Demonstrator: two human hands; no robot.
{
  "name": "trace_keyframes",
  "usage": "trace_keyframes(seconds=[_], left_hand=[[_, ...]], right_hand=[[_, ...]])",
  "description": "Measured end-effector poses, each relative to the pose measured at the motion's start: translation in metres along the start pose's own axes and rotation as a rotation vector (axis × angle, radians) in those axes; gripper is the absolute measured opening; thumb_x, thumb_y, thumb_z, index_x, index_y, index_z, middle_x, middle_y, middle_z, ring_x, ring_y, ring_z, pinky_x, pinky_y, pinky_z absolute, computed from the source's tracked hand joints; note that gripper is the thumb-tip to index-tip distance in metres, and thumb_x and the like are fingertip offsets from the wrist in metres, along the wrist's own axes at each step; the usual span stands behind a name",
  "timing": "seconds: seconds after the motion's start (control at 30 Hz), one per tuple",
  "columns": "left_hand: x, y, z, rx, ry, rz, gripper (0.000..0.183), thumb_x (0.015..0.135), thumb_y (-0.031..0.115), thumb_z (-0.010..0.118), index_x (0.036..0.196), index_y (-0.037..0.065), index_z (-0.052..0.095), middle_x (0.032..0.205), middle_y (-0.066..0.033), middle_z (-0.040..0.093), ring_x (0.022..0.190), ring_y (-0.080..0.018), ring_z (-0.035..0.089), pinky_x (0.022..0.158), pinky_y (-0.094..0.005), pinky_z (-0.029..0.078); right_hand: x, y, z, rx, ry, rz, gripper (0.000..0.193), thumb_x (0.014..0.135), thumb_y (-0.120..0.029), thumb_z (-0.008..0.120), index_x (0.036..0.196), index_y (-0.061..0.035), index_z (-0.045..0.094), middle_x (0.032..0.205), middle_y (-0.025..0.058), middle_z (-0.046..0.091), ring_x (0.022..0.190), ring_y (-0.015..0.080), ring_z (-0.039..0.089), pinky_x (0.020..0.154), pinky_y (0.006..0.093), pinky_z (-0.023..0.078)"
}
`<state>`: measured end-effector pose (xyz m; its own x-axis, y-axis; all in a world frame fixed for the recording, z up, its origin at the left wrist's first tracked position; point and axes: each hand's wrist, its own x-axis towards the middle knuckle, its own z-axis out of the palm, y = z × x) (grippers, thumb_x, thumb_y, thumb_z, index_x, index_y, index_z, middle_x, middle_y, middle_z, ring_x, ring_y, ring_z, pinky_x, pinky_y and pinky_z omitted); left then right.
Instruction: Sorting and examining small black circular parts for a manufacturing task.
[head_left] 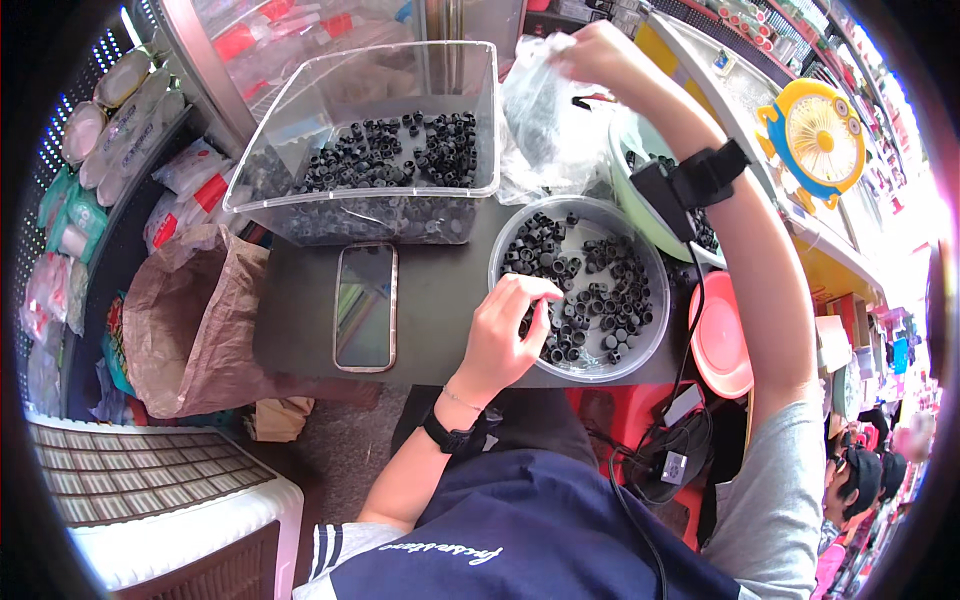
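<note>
My left hand (508, 325) is over the near left rim of a round clear tub (658, 345), its fingers curled and thumb against the forefinger. Whatever sits in that pinch is too small to make out. Small black caps (615, 275) lie loose in the tub. My right hand (603, 58) reaches far forward, with its slightly blurred fingers closed at the top of a clear plastic bag (545, 115). Beside the bag, partly behind my right forearm, stands a pale green basin (640, 195) holding more black pieces.
A large clear rectangular bin (360, 205) with many black caps occupies the back left of the dark table (440, 290). In front of it lies a phone (365, 310). A pink basin (720, 335), a yellow fan (820, 135), a brown sack (190, 330) and a hanging cable (690, 330) surround the table.
</note>
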<state>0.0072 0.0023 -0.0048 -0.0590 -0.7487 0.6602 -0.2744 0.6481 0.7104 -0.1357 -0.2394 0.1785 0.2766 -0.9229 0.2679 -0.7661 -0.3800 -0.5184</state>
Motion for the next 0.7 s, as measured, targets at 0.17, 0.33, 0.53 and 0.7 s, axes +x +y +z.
trace_keyframes(seconds=[0.17,0.33,0.53,0.7], left_hand=[[0.005,0.003,0.007,-0.005,0.015,-0.006,0.017,0.087,-0.008,0.060,0.099,0.004,0.065,0.097,-0.0082,0.070,0.085,-0.0217,0.065,0.074,-0.0312,0.052],[0.002,0.004,0.000,0.029,0.018,-0.044,0.015,0.089,-0.007,0.060,0.100,0.003,0.064,0.098,-0.0089,0.071,0.085,-0.0210,0.067,0.075,-0.0308,0.054],[0.002,0.004,0.006,0.029,-0.016,-0.066,0.015,0.088,-0.007,0.062,0.099,0.003,0.065,0.097,-0.0091,0.070,0.082,-0.0202,0.066,0.073,-0.0309,0.053],[0.004,0.007,0.007,0.069,-0.080,-0.112,0.018,0.086,-0.007,0.063,0.099,0.004,0.066,0.097,-0.0081,0.070,0.078,-0.0201,0.064,0.071,-0.0305,0.052]], right_hand=[[-0.039,0.003,0.009,-0.129,-0.248,-0.052,0.041,0.087,-0.026,0.075,0.120,-0.0022,0.068,0.084,0.0093,0.067,0.069,0.0165,0.058,0.065,0.0320,0.049],[-0.100,-0.013,-0.027,-0.294,0.017,-0.428,0.052,0.086,-0.021,0.074,0.134,-0.0080,0.060,0.097,0.0132,0.072,0.073,0.0197,0.065,0.069,0.0329,0.054],[-0.229,-0.016,-0.023,0.014,-0.127,0.043,0.021,0.079,-0.009,0.074,0.098,-0.0011,0.072,0.091,0.0148,0.072,0.077,0.0279,0.069,0.076,0.0364,0.054],[-0.299,0.024,0.033,0.083,0.001,0.182,0.013,0.081,-0.004,0.072,0.094,-0.0008,0.072,0.086,0.0127,0.065,0.072,0.0276,0.065,0.069,0.0357,0.052]])
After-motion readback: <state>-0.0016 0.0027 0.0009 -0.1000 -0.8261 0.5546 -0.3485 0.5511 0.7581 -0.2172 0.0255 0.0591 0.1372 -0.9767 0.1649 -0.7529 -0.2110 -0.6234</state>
